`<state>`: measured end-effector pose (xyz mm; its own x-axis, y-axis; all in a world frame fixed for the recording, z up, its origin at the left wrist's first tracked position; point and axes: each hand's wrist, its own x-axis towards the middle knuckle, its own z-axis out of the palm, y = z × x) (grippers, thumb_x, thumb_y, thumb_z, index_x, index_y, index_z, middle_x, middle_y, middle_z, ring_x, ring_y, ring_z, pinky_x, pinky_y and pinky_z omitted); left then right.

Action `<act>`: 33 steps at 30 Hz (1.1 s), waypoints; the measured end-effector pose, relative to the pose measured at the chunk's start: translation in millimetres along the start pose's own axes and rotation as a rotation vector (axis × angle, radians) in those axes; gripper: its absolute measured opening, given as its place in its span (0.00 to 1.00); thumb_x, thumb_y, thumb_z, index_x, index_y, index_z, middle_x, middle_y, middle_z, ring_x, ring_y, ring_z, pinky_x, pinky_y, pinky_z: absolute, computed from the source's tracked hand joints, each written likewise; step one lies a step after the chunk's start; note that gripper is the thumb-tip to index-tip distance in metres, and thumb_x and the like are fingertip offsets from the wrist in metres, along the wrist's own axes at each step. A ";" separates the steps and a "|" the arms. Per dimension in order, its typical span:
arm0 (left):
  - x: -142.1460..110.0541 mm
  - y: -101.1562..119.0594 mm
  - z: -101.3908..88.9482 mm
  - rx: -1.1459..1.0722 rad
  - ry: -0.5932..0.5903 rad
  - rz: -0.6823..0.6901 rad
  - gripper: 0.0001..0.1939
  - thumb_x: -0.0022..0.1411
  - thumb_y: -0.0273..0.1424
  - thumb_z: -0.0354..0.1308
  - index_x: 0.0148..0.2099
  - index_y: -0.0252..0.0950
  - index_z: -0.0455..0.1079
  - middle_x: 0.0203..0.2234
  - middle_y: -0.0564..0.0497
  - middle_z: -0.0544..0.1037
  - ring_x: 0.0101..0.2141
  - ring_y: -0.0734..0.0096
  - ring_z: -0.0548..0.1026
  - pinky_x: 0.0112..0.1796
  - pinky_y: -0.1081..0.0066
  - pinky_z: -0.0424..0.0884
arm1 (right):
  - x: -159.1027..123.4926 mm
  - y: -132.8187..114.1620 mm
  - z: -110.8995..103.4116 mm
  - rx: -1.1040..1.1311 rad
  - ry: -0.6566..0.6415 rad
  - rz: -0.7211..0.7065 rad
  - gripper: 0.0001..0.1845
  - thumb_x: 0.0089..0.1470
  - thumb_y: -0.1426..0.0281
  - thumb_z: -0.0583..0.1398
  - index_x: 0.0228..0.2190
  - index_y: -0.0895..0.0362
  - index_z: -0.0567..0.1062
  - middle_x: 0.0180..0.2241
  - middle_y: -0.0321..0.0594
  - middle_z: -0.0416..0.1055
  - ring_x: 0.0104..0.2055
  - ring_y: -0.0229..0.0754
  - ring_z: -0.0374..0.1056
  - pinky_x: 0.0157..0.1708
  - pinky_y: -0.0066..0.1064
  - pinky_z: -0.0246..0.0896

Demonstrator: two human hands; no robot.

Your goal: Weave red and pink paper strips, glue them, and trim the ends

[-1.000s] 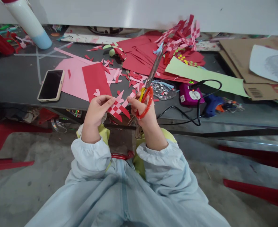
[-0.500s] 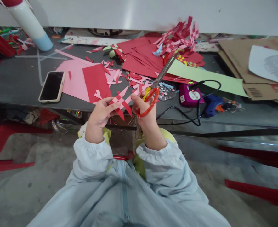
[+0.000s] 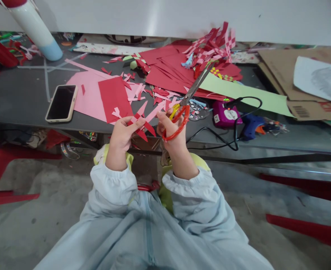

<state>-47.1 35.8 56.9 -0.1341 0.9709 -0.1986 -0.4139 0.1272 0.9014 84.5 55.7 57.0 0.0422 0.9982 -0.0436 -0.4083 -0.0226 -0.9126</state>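
Observation:
Between thumb and fingers, my left hand point(image 3: 122, 134) pinches a small woven paper piece point(image 3: 141, 123) of red and pink strips with pointed ends. A pair of scissors point(image 3: 185, 112) with orange-red and yellow handles sits in my right hand point(image 3: 174, 131), its blades pointing up and away to the right. The blades look closed and apart from the woven piece. Beyond my hands lie a red paper sheet point(image 3: 115, 98) on a pink sheet point(image 3: 88, 99), and pink and red paper scraps point(image 3: 161, 93). My left palm hides part of the woven piece.
A phone point(image 3: 62, 104) lies left of the pink sheet. Red paper sheets point(image 3: 168, 71) and woven strips point(image 3: 210, 43) are heaped at the back. A purple box point(image 3: 225, 114) with a black cable, a blue glue gun point(image 3: 251, 125) and cardboard point(image 3: 283, 71) are right; a bottle point(image 3: 37, 32) stands back left.
My left hand has shifted slightly to the right, and the woven piece has turned a little in its fingers. My right hand and the scissors have hardly moved.

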 end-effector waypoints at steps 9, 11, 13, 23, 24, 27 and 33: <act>-0.1 5.3 -9.5 -0.123 0.155 0.219 0.21 0.40 0.42 0.74 0.24 0.38 0.66 0.19 0.59 0.70 0.21 0.80 0.71 0.23 0.76 0.68 | -7.3 0.2 -5.4 -0.094 -0.367 0.321 0.28 0.43 0.46 0.65 0.29 0.52 0.60 0.19 0.24 0.51 0.14 0.27 0.43 0.11 0.22 0.34; -2.0 7.9 -11.3 -0.149 0.203 0.212 0.19 0.42 0.41 0.73 0.27 0.39 0.68 0.20 0.59 0.71 0.21 0.80 0.71 0.22 0.77 0.67 | -12.1 2.7 -8.3 -0.110 -0.491 0.337 0.30 0.43 0.43 0.64 0.31 0.52 0.61 0.20 0.24 0.50 0.15 0.26 0.43 0.12 0.21 0.34; -3.8 10.3 -12.9 -0.172 0.242 0.224 0.18 0.43 0.40 0.73 0.28 0.39 0.68 0.21 0.59 0.71 0.21 0.81 0.71 0.21 0.78 0.67 | -17.5 5.0 -11.6 -0.101 -0.629 0.376 0.31 0.45 0.41 0.62 0.34 0.53 0.62 0.22 0.25 0.50 0.16 0.26 0.44 0.13 0.21 0.36; -6.8 16.2 -17.6 -0.237 0.394 0.269 0.15 0.45 0.38 0.71 0.28 0.39 0.69 0.22 0.59 0.73 0.22 0.82 0.73 0.24 0.80 0.70 | -27.8 6.3 -18.9 -0.200 -0.907 0.425 0.31 0.49 0.38 0.57 0.37 0.53 0.62 0.26 0.28 0.50 0.21 0.30 0.44 0.18 0.26 0.40; -7.0 16.8 -17.6 -0.240 0.398 0.263 0.14 0.45 0.37 0.71 0.28 0.39 0.69 0.22 0.59 0.73 0.22 0.82 0.73 0.24 0.80 0.70 | -28.0 6.9 -19.6 -0.220 -0.923 0.431 0.31 0.50 0.39 0.57 0.36 0.53 0.62 0.26 0.29 0.51 0.21 0.30 0.45 0.18 0.26 0.40; -7.4 17.8 -17.0 -0.264 0.394 0.254 0.15 0.45 0.37 0.72 0.28 0.38 0.69 0.21 0.59 0.72 0.21 0.83 0.72 0.24 0.80 0.69 | -28.8 9.2 -21.2 -0.264 -0.962 0.418 0.30 0.52 0.40 0.55 0.38 0.53 0.63 0.28 0.31 0.52 0.23 0.32 0.46 0.20 0.27 0.43; -7.2 16.0 -13.8 -0.258 0.347 0.300 0.17 0.42 0.38 0.74 0.25 0.37 0.68 0.19 0.58 0.72 0.18 0.82 0.69 0.19 0.79 0.67 | -28.0 8.9 -20.7 -0.214 -1.000 0.435 0.32 0.51 0.38 0.55 0.40 0.53 0.61 0.28 0.30 0.49 0.23 0.31 0.43 0.20 0.28 0.40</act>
<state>-65.2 28.1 67.4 -0.5529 0.8270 -0.1015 -0.5142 -0.2429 0.8225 98.6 26.4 41.7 -0.8603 0.4960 -0.1177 -0.0394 -0.2948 -0.9548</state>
